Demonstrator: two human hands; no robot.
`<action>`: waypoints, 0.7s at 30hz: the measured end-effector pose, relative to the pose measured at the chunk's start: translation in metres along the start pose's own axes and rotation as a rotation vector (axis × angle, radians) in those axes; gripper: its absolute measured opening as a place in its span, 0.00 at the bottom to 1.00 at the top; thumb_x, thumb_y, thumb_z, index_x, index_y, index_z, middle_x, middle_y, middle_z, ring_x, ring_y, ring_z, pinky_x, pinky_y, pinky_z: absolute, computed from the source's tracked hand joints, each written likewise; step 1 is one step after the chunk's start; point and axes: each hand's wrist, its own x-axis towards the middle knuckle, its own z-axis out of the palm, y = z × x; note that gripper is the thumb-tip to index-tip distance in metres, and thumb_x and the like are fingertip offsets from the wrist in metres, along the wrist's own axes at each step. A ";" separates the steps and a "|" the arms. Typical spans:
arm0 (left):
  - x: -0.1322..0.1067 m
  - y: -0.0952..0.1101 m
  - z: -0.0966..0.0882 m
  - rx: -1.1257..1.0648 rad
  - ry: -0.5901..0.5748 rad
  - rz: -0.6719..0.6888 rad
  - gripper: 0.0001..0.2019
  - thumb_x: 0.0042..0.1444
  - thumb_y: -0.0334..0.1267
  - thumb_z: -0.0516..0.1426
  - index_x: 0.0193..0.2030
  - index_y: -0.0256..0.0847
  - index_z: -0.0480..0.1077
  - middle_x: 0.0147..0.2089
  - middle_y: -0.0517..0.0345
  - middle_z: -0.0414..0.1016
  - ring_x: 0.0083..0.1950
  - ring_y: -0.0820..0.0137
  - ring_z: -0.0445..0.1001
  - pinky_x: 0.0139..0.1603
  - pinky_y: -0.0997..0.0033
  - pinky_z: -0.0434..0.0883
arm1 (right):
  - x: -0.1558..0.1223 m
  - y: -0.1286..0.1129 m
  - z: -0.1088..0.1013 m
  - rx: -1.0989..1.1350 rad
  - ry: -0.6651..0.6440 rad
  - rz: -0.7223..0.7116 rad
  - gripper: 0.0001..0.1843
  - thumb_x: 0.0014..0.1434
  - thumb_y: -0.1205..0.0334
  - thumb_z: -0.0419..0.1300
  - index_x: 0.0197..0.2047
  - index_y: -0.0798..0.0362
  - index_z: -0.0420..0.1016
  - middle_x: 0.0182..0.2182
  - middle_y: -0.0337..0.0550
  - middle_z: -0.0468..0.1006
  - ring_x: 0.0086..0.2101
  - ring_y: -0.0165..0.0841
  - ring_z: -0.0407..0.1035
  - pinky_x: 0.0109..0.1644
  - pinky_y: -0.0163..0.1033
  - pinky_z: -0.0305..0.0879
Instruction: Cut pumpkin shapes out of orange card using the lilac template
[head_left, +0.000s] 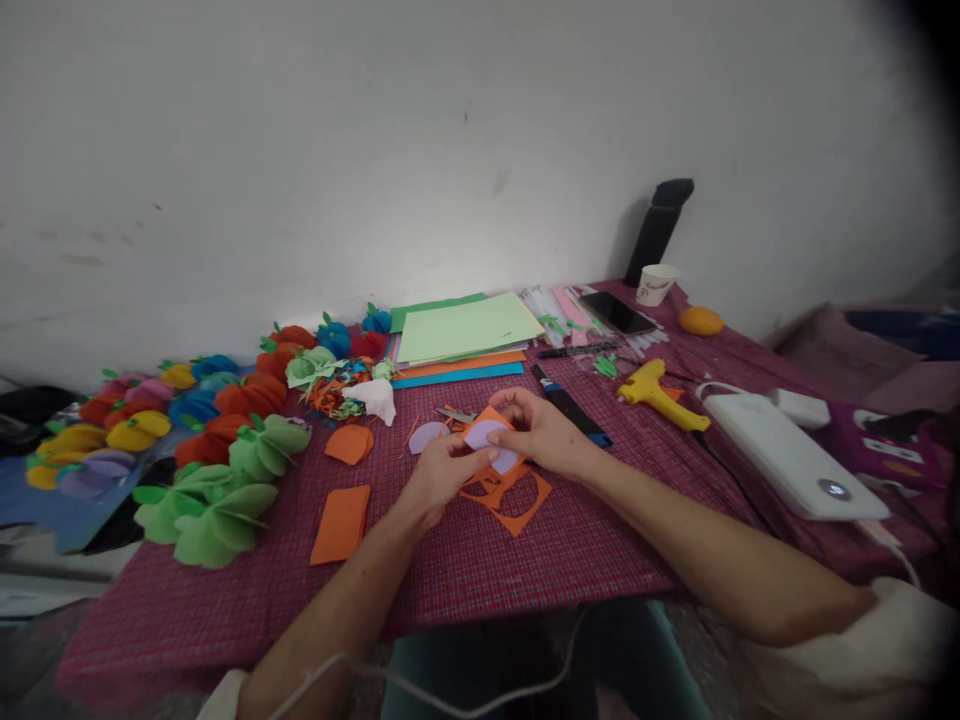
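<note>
Both my hands meet over the middle of the table. Between the fingertips of my left hand and my right hand is a piece of orange paper, with a light purple paper circle lying against it. My thumbs press on the purple circle and cover part of it. Grey scissor blades show just behind; whether a finger touches the scissors is hidden. Below lie orange paper offcuts with round holes. Another purple paper piece rests beside my left hand.
Folded orange paper and orange rounds lie left, near colourful paper pumpkins. Paper sheets are stacked behind. Rightward are a utility knife, a yellow glue gun, a power bank, a phone and a paper cup.
</note>
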 end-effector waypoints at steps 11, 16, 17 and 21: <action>0.000 -0.006 -0.007 0.110 -0.069 0.026 0.13 0.39 0.38 0.63 0.33 0.35 0.76 0.33 0.50 0.77 0.33 0.66 0.73 0.39 0.67 0.68 | -0.002 0.003 -0.001 0.038 -0.125 0.012 0.20 0.44 0.69 0.60 0.41 0.53 0.59 0.23 0.30 0.67 0.21 0.24 0.62 0.23 0.30 0.59; 0.002 -0.010 -0.010 0.193 -0.083 0.038 0.13 0.40 0.39 0.63 0.32 0.34 0.76 0.32 0.49 0.77 0.32 0.64 0.73 0.38 0.65 0.68 | -0.003 0.004 0.000 0.030 -0.172 0.016 0.20 0.44 0.69 0.60 0.40 0.52 0.58 0.24 0.30 0.69 0.22 0.24 0.64 0.25 0.31 0.61; 0.003 -0.011 -0.011 0.200 -0.082 0.037 0.12 0.40 0.39 0.63 0.32 0.34 0.76 0.32 0.49 0.77 0.32 0.64 0.73 0.37 0.65 0.68 | -0.003 0.004 -0.001 0.034 -0.176 0.017 0.20 0.44 0.69 0.60 0.40 0.52 0.58 0.24 0.31 0.69 0.22 0.25 0.64 0.25 0.31 0.62; 0.005 -0.013 -0.013 0.228 -0.082 0.026 0.11 0.40 0.39 0.63 0.30 0.34 0.76 0.29 0.50 0.76 0.31 0.66 0.72 0.36 0.68 0.68 | -0.003 0.005 -0.002 0.012 -0.194 -0.003 0.20 0.44 0.70 0.60 0.40 0.52 0.59 0.24 0.31 0.69 0.22 0.25 0.64 0.25 0.31 0.61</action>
